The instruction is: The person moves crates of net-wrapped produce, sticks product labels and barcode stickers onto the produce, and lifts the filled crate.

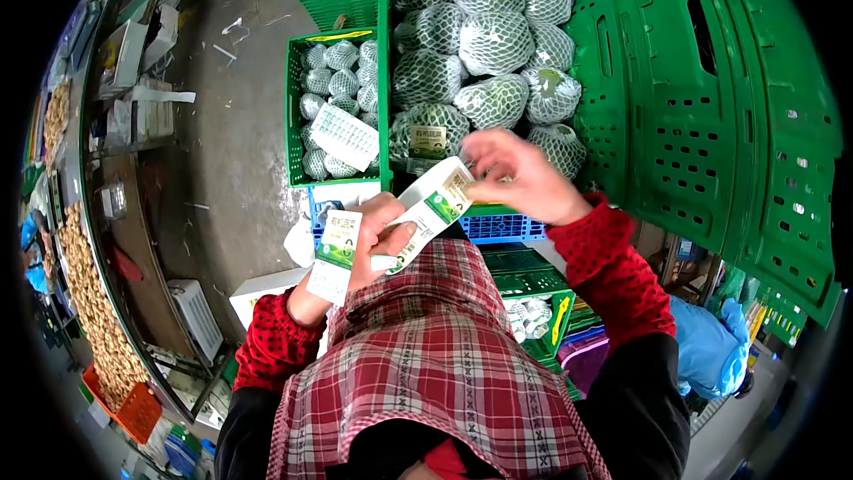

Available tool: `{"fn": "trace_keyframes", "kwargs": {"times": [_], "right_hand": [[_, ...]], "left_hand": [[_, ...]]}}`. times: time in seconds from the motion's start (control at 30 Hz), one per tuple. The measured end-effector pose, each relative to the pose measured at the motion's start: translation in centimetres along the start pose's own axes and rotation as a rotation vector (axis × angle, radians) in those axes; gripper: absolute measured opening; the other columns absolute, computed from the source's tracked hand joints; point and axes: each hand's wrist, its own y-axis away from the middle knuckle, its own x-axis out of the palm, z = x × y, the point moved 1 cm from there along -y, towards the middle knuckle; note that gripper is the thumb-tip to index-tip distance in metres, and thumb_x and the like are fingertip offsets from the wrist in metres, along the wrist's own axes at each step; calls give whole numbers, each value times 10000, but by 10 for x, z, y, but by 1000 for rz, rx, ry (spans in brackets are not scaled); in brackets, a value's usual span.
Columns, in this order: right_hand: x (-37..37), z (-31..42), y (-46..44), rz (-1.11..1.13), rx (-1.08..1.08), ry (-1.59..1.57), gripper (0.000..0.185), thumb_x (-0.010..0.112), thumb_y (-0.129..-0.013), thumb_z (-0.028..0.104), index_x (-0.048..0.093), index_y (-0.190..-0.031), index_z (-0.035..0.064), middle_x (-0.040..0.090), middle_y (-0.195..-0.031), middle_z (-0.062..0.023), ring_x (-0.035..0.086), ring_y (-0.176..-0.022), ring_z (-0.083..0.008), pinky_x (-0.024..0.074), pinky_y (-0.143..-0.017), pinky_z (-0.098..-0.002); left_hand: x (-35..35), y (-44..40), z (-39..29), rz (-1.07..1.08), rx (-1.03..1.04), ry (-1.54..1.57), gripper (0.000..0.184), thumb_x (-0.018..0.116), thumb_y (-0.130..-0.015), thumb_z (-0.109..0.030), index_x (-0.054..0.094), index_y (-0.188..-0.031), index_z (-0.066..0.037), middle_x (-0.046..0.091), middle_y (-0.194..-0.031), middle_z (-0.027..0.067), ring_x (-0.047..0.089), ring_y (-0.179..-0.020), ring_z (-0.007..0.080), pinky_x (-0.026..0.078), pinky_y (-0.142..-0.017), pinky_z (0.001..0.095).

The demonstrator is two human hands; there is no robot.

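My left hand (378,233) is closed around a strip of white and green printed labels (442,202). One end of the strip hangs down past the wrist, and the other loops up to the right. At that upper end my right hand (524,176) has its thumb and a finger at the label edge; its other fingers are raised and slightly blurred. Just beyond the hands, round green produce in white foam nets (496,42) fills a large green crate (385,71). A netted piece at the near left of this crate bears a label (427,141).
Left of the large crate, a smaller green crate (294,107) holds netted produce with a white printed sheet (345,136) on top. Tall green crates (657,98) stand close on the right. Another crate of netted pieces (530,317) is below. Brownish produce (93,302) lies along the far left.
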Motion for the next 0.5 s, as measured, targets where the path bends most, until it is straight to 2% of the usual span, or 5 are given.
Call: {"fn": "trace_keyframes", "kwargs": {"times": [0.03,0.13,0.27,0.43,0.5], "right_hand": [[6,-2,1,119,-38,-30,157,699,-844,66,607,-950,-3,630,-824,-22,576,-748,-71,487,-657,-239],[17,-5,13,152,8,-21,119,671,-859,43,600,-939,-12,642,-791,-10,581,-717,-55,486,-637,-233],[26,5,33,12,-265,469,138,711,-806,87,612,-858,7,640,-714,-88,618,-599,-150,477,-553,-283],[-39,7,17,-169,-125,308,40,641,-854,53,628,-840,18,638,-715,-25,612,-655,-117,501,-637,-270],[-86,-10,-12,-282,99,302,105,670,-854,53,586,-809,7,622,-687,-39,535,-533,-72,429,-457,-217]], "left_hand": [[-4,-1,-7,87,-91,-138,181,645,-864,-146,601,-936,14,550,-897,105,573,-779,202,444,-589,320],[-5,-10,-17,-45,290,-345,156,686,-802,-80,607,-908,3,505,-1210,144,539,-1053,276,504,-766,326],[14,-17,-20,92,80,166,153,715,-835,-97,615,-880,9,548,-718,46,490,-575,96,385,-507,275],[18,7,8,17,-240,291,217,750,-827,-194,680,-835,12,639,-673,52,551,-583,70,413,-509,262],[2,6,0,44,-200,90,224,707,-869,-199,666,-911,17,610,-682,39,543,-612,108,421,-548,284]]}}
